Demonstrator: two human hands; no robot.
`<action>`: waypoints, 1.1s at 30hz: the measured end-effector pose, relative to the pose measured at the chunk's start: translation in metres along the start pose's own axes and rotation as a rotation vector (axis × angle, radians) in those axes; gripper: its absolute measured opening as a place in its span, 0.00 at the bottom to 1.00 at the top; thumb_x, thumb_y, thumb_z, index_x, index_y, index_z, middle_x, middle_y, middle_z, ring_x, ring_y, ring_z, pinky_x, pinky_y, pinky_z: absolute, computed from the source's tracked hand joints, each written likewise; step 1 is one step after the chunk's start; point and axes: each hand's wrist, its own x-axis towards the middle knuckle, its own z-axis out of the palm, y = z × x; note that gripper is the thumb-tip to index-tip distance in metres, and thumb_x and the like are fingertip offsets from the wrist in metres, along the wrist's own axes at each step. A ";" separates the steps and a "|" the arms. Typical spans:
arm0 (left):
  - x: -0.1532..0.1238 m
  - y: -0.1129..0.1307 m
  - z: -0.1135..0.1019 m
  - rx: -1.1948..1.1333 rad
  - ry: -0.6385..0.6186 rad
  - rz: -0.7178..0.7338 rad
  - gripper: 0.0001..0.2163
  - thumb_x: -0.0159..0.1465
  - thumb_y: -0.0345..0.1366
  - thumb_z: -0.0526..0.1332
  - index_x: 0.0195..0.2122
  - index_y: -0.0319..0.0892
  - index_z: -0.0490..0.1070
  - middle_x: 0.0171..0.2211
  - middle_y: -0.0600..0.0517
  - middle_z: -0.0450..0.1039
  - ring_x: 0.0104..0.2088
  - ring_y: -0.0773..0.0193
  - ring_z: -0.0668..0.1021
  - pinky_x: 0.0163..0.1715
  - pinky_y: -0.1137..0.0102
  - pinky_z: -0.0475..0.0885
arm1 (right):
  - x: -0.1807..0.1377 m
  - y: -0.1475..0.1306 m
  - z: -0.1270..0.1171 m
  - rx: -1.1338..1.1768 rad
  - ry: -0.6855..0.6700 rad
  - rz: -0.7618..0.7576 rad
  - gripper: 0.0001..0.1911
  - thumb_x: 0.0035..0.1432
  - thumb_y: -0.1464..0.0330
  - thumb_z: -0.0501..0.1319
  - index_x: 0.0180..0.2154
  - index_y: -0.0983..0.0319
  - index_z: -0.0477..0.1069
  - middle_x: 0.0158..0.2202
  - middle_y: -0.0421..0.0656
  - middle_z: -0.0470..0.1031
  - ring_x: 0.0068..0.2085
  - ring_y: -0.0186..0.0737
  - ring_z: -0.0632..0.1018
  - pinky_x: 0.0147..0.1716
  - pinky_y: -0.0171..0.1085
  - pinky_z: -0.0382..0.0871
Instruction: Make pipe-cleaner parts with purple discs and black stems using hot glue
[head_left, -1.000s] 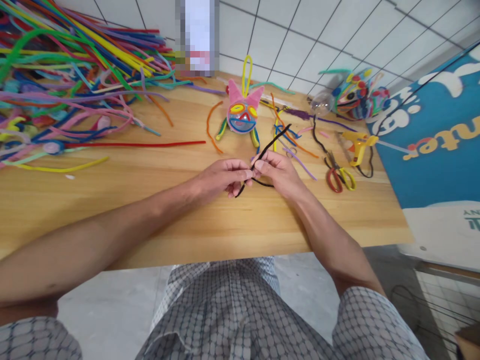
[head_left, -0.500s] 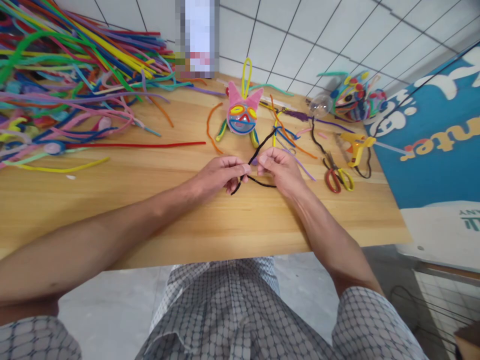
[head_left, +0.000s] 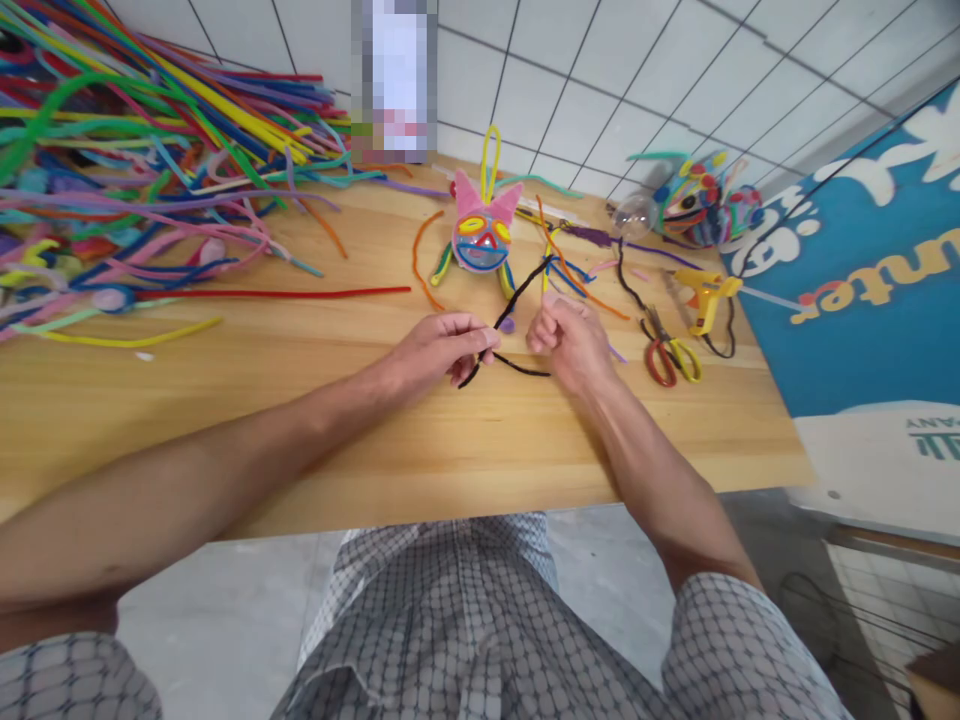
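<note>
Near the middle of the worktop [head_left: 465, 450], two bare hands work with a black fuzzy stem [head_left: 523, 292]. Clock faces below are centred on the left fingertips, twelve toward the tiled wall.

Left hand [head_left: 450, 345]: thumb and fingers pinch the stem. One length rises from the pinch toward one o'clock; a short tail pokes out toward seven. A third black length leaves at about four o'clock and runs to the right hand [head_left: 574, 340], where it passes out of sight. Whether all three are one piece is not clear; the join is covered by the fingers.

Right hand: fingers curled in, set apart from the left. Cannot tell whether it grips the black length or merely covers its end.

Surroundings: pink-eared figure [head_left: 481, 245] at twelve, near the stem; curved orange stem [head_left: 416, 255] at eleven; pile of coloured stems [head_left: 172, 170] at ten; scissors [head_left: 667, 341] at three; yellow glue gun [head_left: 705, 292] between two and three.

Step in hand, as judged: crossing or bending the black lengths at the pinch. Nothing visible shows the crossing secured.

Next move appears to call for the left pinch to hold firm at the crossing while the right fingers manage the loose length; slack there could let the shape spring apart.
</note>
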 end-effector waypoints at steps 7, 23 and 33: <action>-0.001 -0.001 0.000 0.027 -0.009 0.014 0.11 0.60 0.39 0.73 0.29 0.38 0.75 0.26 0.54 0.76 0.19 0.74 0.69 0.17 0.77 0.65 | 0.019 -0.012 -0.037 -0.059 0.257 -0.195 0.18 0.56 0.56 0.74 0.28 0.57 0.69 0.26 0.35 0.70 0.26 0.33 0.74 0.29 0.36 0.70; 0.001 -0.005 -0.001 0.094 0.007 0.021 0.13 0.57 0.43 0.73 0.29 0.39 0.75 0.26 0.54 0.75 0.19 0.73 0.69 0.17 0.76 0.63 | 0.029 -0.013 -0.082 -0.899 0.425 -0.332 0.11 0.69 0.58 0.63 0.45 0.57 0.76 0.41 0.45 0.82 0.38 0.43 0.81 0.44 0.46 0.77; 0.002 -0.005 -0.004 0.241 -0.092 0.021 0.11 0.62 0.42 0.68 0.28 0.39 0.75 0.20 0.55 0.69 0.18 0.73 0.65 0.19 0.75 0.60 | -0.005 0.002 -0.001 -0.169 -0.157 -0.007 0.25 0.57 0.43 0.72 0.35 0.59 0.79 0.31 0.39 0.79 0.29 0.32 0.74 0.32 0.34 0.72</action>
